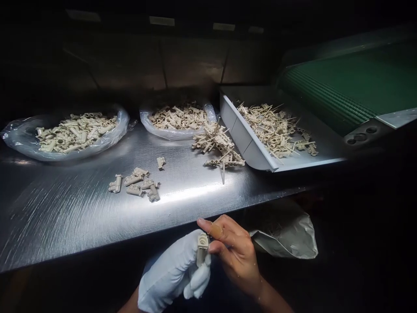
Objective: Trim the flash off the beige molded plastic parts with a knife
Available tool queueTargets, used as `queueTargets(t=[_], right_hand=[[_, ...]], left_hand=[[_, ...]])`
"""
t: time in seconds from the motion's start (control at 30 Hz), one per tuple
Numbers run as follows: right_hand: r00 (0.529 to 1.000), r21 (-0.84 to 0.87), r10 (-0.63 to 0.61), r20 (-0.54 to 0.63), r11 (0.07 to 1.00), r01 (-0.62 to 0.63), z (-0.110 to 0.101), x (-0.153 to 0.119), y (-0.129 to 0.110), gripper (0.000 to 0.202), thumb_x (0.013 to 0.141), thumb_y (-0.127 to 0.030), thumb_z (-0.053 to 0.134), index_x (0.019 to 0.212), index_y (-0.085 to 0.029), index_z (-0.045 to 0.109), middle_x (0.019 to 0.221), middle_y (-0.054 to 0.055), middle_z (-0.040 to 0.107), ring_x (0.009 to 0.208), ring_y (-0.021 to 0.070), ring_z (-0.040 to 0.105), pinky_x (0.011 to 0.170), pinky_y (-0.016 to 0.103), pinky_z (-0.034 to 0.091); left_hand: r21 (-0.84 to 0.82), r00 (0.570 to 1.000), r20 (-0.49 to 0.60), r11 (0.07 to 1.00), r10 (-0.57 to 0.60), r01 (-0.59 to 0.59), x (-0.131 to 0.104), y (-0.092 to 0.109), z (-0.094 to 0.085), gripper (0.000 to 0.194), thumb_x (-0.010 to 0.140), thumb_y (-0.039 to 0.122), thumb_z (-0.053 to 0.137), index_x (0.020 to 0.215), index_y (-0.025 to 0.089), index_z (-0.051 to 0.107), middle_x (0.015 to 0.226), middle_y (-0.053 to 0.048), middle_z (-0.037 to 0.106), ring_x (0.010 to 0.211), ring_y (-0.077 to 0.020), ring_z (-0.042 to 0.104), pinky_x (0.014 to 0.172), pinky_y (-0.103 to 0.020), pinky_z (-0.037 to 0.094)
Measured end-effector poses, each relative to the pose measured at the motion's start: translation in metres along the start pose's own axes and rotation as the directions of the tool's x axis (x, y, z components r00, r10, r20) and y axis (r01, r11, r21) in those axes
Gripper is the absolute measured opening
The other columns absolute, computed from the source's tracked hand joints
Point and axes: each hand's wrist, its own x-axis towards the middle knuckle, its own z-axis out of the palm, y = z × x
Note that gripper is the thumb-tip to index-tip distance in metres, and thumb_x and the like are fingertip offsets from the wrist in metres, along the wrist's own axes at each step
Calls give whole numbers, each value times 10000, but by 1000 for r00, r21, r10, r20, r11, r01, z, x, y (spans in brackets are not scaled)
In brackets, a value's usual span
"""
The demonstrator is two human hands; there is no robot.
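Note:
My left hand (176, 267), in a white glove, is closed around a small beige plastic part (202, 248) with a round opening at its top end. Beside it is my bare right hand (236, 248), with a tan bandage (216, 231) on the index finger. That finger stretches out just above the part, apart from the thumb, whose tip is at the part's right side; whether it presses on it I cannot tell. Several similar loose parts (135, 190) lie on the metal table (81, 221) beyond my hands.
Two clear plastic bags (19, 141) (156, 132) full of beige parts stand at the back. A pile of parts with thin sticks (216, 143) lies against a grey tray (250, 139) holding more. At right is a green conveyor belt (358, 87); below the table edge, a plastic bag (293, 239).

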Motion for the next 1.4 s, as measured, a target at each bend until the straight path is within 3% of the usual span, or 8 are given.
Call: queueTargets(t=[0.17,0.33,0.53,0.7,0.83,1.07,1.23,1.4], right_hand=[[1000,6,-13,-6,1000,13,1,-2,-1,350,1031,-512,598,1325,-368,722,713,-5,606,668,150,573,606,276,477],[1000,-30,-15,5,999,16,-2,-3,-3,327,1039,-477,606,1312,-350,735,711,-5,607,664,150,572,610,279,476],[999,-39,39,35,999,-37,-7,-3,-2,308,1054,-460,587,1258,-323,773,690,-1,591,628,143,565,572,263,476],[996,-50,75,44,996,-73,-8,-2,0,317,1052,-469,586,1183,-290,812,685,11,617,620,146,582,565,264,473],[996,-62,87,27,994,-85,-8,1,2,313,1052,-450,594,1092,-262,841,685,19,644,608,143,577,562,263,471],[999,-100,-2,-49,995,-3,-3,2,3,328,1061,-443,580,1302,-295,747,680,1,601,615,147,550,554,263,465],[998,-196,-50,-30,980,43,-3,-4,3,336,1074,-285,583,1397,-308,674,759,10,641,667,152,569,606,279,488],[984,-400,-176,0,902,161,-6,-6,4,441,1068,-245,587,1504,-307,567,798,22,650,704,175,565,638,313,477]], left_hand=[[-44,996,-17,995,-90,89,0,3,1,493,929,673,630,778,211,546,429,129,348,325,-50,229,335,-176,220],[-63,996,-4,994,-86,85,-1,6,4,511,888,663,695,727,232,473,428,142,318,312,-41,211,313,-173,186],[-17,991,-110,997,-72,70,-5,5,4,451,1011,585,573,755,228,473,474,127,325,362,-47,248,367,-168,221],[24,986,-157,998,-52,57,-3,6,4,466,987,634,578,783,224,497,507,116,363,380,-52,263,373,-181,227],[180,960,-275,984,45,5,-2,9,7,514,982,659,554,744,206,599,504,50,497,395,-86,370,416,-228,284],[236,921,-342,965,188,-109,-2,2,14,448,986,593,606,765,205,584,594,32,610,436,-85,410,494,-238,319],[390,814,-446,899,372,-197,-2,-9,8,406,940,582,689,818,201,621,721,24,628,640,-133,546,639,-241,454],[463,788,-442,861,429,-209,-7,-15,6,356,982,530,656,833,207,628,795,13,651,737,-155,596,731,-260,502]])
